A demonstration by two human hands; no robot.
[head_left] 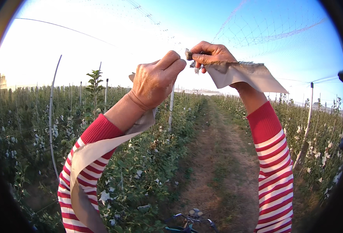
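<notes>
Both my arms, in red-and-white striped sleeves, are raised in front of me. My left hand (154, 79) is closed in a fist around a long beige cloth strip (77, 167), which drapes down over the left forearm. Close beside it, my right hand (214, 54) pinches a bunched, frayed bit of cloth between thumb and fingers. From that hand a wider beige cloth piece (253, 75) with a ragged upper edge hangs out to the right. A small gap shows between the two hands. Whether the two cloth parts are joined cannot be seen.
A dirt path (214, 155) runs ahead between rows of leafy trees (140, 174) with white pieces among the leaves. Thin poles (52, 116) and wires stand along the rows. Netting (272, 37) hangs overhead. Handlebars (193, 216) show at the lower edge.
</notes>
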